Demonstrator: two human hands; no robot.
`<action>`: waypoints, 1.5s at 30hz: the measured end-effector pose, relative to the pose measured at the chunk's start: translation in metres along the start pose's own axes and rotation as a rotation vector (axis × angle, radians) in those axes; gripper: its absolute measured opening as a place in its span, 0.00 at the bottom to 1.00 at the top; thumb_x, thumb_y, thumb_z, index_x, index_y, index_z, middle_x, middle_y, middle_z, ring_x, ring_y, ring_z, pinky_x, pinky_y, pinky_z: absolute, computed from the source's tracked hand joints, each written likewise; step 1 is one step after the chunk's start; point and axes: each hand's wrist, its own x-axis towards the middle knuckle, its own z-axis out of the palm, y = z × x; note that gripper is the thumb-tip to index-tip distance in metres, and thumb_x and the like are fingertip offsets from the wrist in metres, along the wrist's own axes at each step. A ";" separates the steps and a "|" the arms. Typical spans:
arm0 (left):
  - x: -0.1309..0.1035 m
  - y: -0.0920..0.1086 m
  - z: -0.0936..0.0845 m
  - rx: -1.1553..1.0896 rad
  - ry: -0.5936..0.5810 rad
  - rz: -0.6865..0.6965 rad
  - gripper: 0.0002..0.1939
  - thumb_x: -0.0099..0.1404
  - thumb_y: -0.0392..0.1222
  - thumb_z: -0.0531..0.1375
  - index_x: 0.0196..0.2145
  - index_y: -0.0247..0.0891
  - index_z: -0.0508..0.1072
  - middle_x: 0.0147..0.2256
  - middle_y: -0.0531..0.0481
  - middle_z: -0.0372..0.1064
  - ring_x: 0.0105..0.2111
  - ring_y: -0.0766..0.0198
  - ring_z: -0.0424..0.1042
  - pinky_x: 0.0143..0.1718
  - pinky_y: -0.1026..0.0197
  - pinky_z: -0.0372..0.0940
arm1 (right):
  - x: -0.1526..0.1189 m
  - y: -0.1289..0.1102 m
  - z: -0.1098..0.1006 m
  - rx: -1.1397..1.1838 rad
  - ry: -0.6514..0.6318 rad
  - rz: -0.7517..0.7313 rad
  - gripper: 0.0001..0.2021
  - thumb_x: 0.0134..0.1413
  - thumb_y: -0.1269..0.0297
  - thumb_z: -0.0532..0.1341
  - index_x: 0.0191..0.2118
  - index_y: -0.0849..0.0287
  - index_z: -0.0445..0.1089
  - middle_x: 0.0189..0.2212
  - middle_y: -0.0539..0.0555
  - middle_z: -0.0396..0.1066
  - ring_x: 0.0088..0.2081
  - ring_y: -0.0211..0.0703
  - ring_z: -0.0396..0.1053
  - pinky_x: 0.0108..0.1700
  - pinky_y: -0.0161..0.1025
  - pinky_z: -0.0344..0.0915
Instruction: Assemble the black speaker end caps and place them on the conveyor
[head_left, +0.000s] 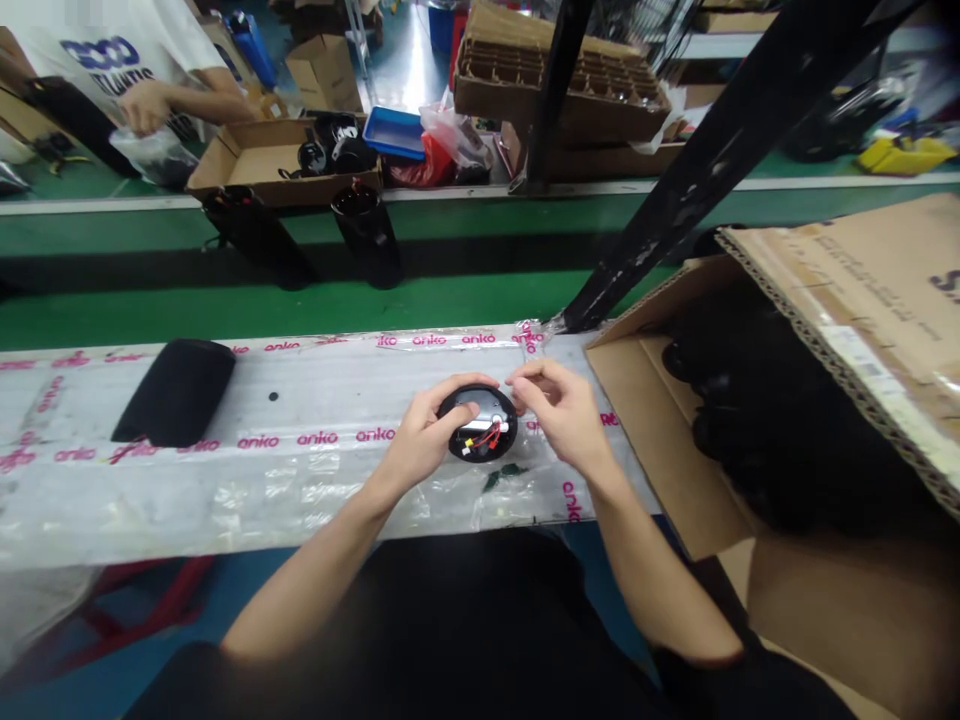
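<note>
A round black part (pixel 480 450) with a grey inner plate and red, yellow and white wire connectors is held over the plastic-covered table (pixel 300 510). My left hand (pixel 435 430) grips it from the left, thumb on the inner plate and fingers around the far rim. My right hand (pixel 555 405) is at the part's right edge, thumb and index finger pinched; whatever lies between them is too small to make out. On the left of the table lies a black fabric-like piece (pixel 180 392), with a small black disc (pixel 274 397) to its right.
An open cardboard box (pixel 675 460) of black items stands at the right. A slanted black post (pixel 675 180) rises behind the table. Two black cylinders (pixel 367 235) stand on the green surface beyond. Across it, a person (pixel 150 70) handles a plastic bag near a shallow box (pixel 255 160).
</note>
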 end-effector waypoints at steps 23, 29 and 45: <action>0.074 0.102 -0.043 1.076 -0.657 -0.061 0.15 0.64 0.42 0.60 0.20 0.40 0.73 0.18 0.53 0.66 0.19 0.64 0.61 0.26 0.58 0.50 | 0.072 -0.105 0.015 -1.150 -0.692 0.022 0.02 0.48 0.69 0.68 0.28 0.61 0.78 0.20 0.57 0.75 0.20 0.46 0.72 0.24 0.40 0.59; 0.106 0.114 -0.039 0.837 -0.926 -0.222 0.08 0.58 0.43 0.64 0.26 0.41 0.83 0.22 0.52 0.75 0.23 0.62 0.70 0.30 0.62 0.60 | 0.069 -0.105 0.010 -1.110 -0.667 0.037 0.03 0.48 0.70 0.67 0.26 0.60 0.77 0.17 0.55 0.72 0.20 0.45 0.71 0.24 0.41 0.60; 0.079 0.125 -0.027 1.200 -0.797 -0.046 0.18 0.69 0.43 0.60 0.21 0.40 0.75 0.17 0.52 0.67 0.17 0.65 0.58 0.25 0.57 0.49 | 0.062 -0.096 0.006 -1.047 -0.624 -0.060 0.04 0.50 0.68 0.67 0.28 0.56 0.73 0.22 0.54 0.73 0.23 0.43 0.68 0.26 0.41 0.54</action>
